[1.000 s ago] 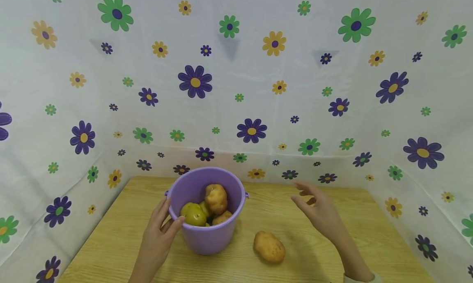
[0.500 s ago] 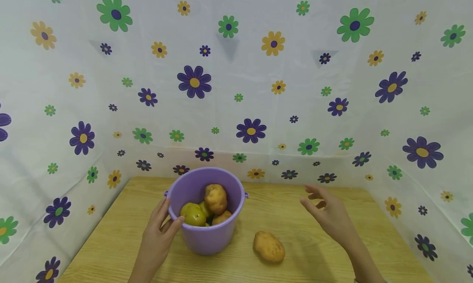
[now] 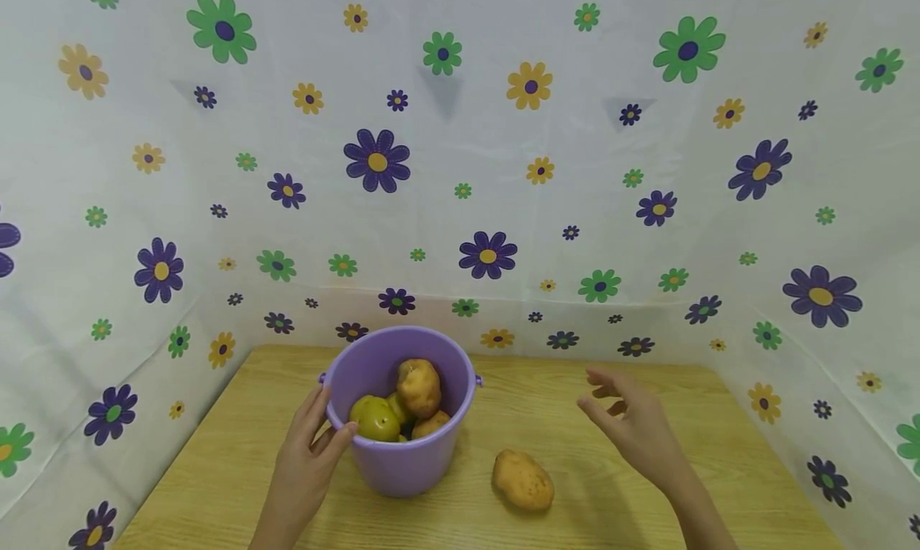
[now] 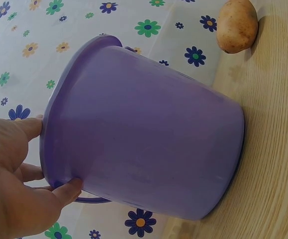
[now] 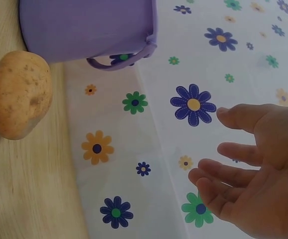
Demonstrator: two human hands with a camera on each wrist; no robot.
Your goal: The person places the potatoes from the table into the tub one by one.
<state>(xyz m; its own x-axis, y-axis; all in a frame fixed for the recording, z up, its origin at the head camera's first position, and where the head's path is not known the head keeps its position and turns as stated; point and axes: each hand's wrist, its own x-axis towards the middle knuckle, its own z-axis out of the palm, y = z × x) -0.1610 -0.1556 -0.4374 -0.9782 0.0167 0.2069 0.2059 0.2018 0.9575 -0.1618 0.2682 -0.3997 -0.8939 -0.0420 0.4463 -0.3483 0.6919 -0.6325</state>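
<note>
A purple bucket (image 3: 406, 462) stands upright on the table, left of centre. Potatoes (image 3: 420, 388) and shiny yellow-green round produce (image 3: 375, 419) lie in it; its lower contents are hidden. My left hand (image 3: 305, 454) holds the bucket's left rim, thumb toward the front and fingers along the outer side; the left wrist view shows this hand (image 4: 22, 179) against the rim. One loose potato (image 3: 523, 480) lies on the table right of the bucket. Above the table, farther right, my right hand (image 3: 636, 426) hovers with loosely bent fingers, touching nothing. The right wrist view shows its palm (image 5: 263, 174) bare.
The wooden table (image 3: 216, 470) meets a white flower-print cloth (image 3: 460, 215) at the back and both sides. In the right wrist view the bucket's handle (image 5: 119, 62) hangs at its side.
My right hand shifts rightward, then comes slightly back left and lower, staying free of any object. My left hand, the bucket and the loose potato keep their places.
</note>
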